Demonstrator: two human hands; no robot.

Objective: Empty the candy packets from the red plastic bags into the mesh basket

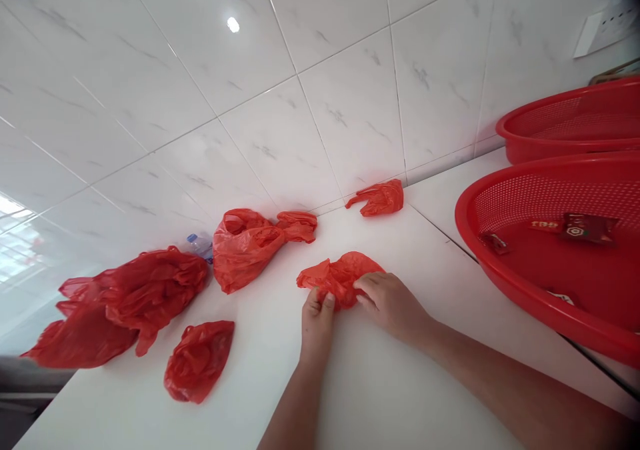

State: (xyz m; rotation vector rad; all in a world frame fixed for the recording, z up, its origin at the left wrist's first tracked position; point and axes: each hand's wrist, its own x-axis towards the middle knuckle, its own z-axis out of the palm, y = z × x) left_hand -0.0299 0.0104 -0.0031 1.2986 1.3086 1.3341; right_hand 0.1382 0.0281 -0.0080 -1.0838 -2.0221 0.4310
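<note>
My left hand [318,325] and my right hand [390,305] both grip a crumpled red plastic bag [336,279] on the white countertop [380,397], holding its near edge from either side. Farther left lie more loose red plastic bags. A puffed-up one [245,250] sits near the wall, and a flatter one [199,360] lies closest to the near edge. A large crumpled heap of red bags [145,293] hangs over the left edge of the counter. A small twisted red bag [380,198] rests against the wall, beyond my hands.
A red perforated basket [520,203] on the right holds several small printed packets [587,229]. A second red basket [565,127] stands behind it. A plastic bottle [197,245] lies partly hidden behind the bags. White marble-look tile [350,103] backs the counter, with a wall socket [605,33] at upper right.
</note>
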